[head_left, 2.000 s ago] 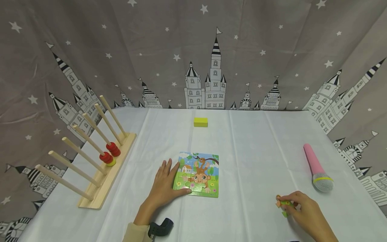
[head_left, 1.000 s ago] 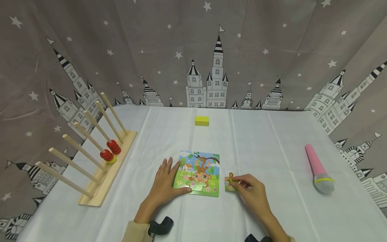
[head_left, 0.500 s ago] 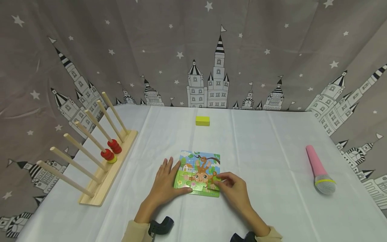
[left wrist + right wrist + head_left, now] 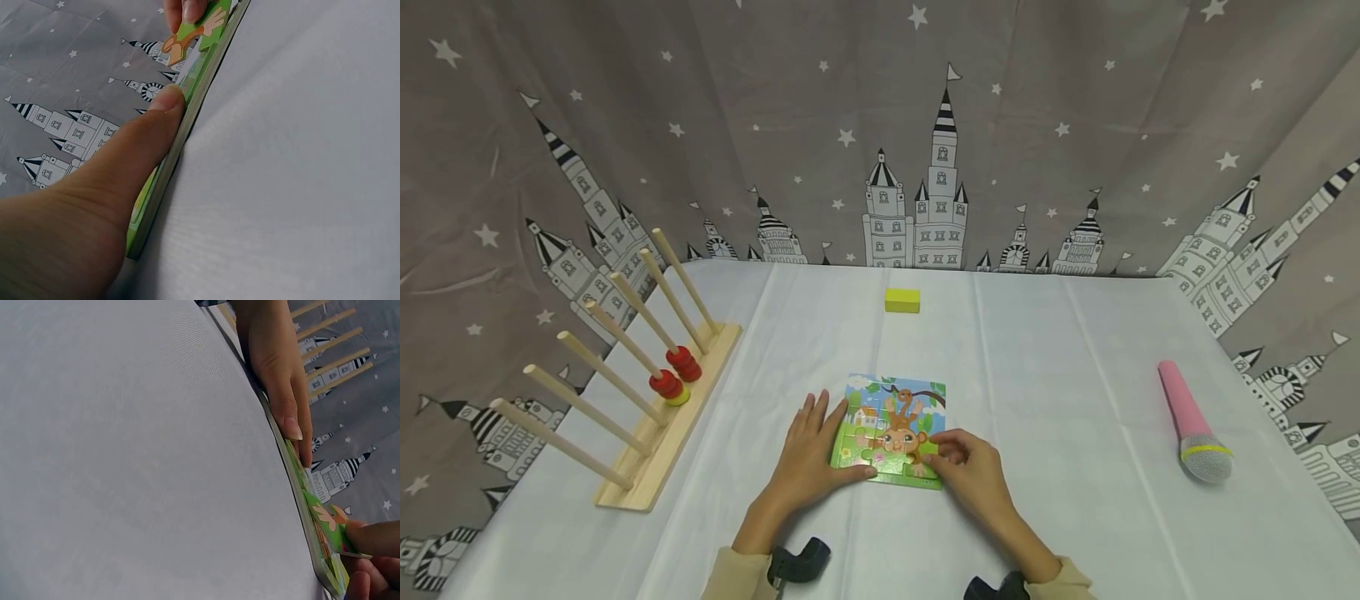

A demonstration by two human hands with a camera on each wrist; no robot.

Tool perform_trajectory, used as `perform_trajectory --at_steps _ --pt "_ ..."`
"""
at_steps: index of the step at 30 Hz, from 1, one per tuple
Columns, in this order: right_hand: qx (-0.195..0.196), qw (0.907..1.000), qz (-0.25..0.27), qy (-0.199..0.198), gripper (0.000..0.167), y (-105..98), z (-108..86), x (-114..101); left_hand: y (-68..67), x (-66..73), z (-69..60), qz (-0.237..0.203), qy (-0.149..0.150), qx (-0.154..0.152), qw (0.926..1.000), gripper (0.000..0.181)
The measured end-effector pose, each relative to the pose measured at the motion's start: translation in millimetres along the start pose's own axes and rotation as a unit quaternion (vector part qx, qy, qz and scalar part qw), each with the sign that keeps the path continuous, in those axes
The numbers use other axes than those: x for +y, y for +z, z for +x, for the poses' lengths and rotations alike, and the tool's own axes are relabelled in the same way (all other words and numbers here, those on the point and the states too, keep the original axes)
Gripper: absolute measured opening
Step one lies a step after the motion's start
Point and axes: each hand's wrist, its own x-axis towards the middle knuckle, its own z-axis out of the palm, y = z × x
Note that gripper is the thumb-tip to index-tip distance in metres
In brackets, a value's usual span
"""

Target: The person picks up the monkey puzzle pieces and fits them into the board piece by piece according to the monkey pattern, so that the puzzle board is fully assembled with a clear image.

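A monkey jigsaw puzzle point(image 4: 871, 433) in a flat square board lies on the white table. My left hand point(image 4: 805, 462) rests along its left side, fingers spread, with the thumb point(image 4: 153, 125) on the near edge. At the board's lower right corner, my right hand point(image 4: 976, 477) pinches a puzzle piece between thumb and fingers. That puzzle piece point(image 4: 328, 520) is green with part of the monkey on it. Both wrist views show it tilted over the board rather than flat. In the head view, the right fingers partly hide it.
On the left stands a wooden peg rack point(image 4: 700, 400) with several red rings point(image 4: 683, 363) and a yellow ring point(image 4: 679, 397). A yellow block point(image 4: 902, 301) sits behind the puzzle. A pink toy microphone point(image 4: 1187, 408) lies at the right. A grey castle-print curtain point(image 4: 737, 100) hangs behind.
My right hand has carried the puzzle piece from the right part of the table leftward to the board's lower right corner, then shifted slightly there. My left hand has stayed on the board.
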Motion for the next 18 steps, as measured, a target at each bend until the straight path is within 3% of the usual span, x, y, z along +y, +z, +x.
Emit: perform_trajectory --at_steps 18 --pt "0.024 0.9953 -0.087 -0.036 0.019 4.4 -0.9 -3.1 0.1 -0.3 -0.2 -0.004 -0.002 -0.002 1.0 0.104"
